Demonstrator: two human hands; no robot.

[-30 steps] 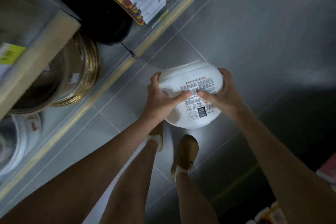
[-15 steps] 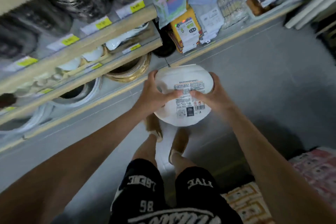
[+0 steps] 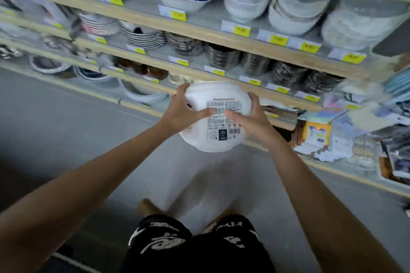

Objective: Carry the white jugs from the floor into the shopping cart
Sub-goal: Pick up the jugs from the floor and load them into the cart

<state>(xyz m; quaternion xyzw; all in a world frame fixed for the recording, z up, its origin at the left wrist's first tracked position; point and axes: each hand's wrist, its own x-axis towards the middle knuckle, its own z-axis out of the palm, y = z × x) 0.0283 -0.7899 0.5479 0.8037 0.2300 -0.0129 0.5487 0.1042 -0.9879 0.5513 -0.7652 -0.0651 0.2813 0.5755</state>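
Note:
I hold one white jug (image 3: 216, 139) with a printed label and barcode out in front of me, well above the grey floor (image 3: 66, 131). My left hand (image 3: 184, 113) grips its left side, fingers over the top edge and thumb on the label. My right hand (image 3: 250, 117) grips its right side the same way. No shopping cart shows in the head view, and no other jug either.
Wooden shelves (image 3: 199, 33) with yellow price tags run across ahead, stacked with bowls (image 3: 248, 0) and plates (image 3: 144, 37). Packaged goods (image 3: 332, 137) crowd the lowest shelf at the right. My legs in black shorts (image 3: 195, 246) stand on the grey floor below.
The jug has risen from near the floor to about shelf height, still in both hands. My view has tilted up from the floor to the shelves.

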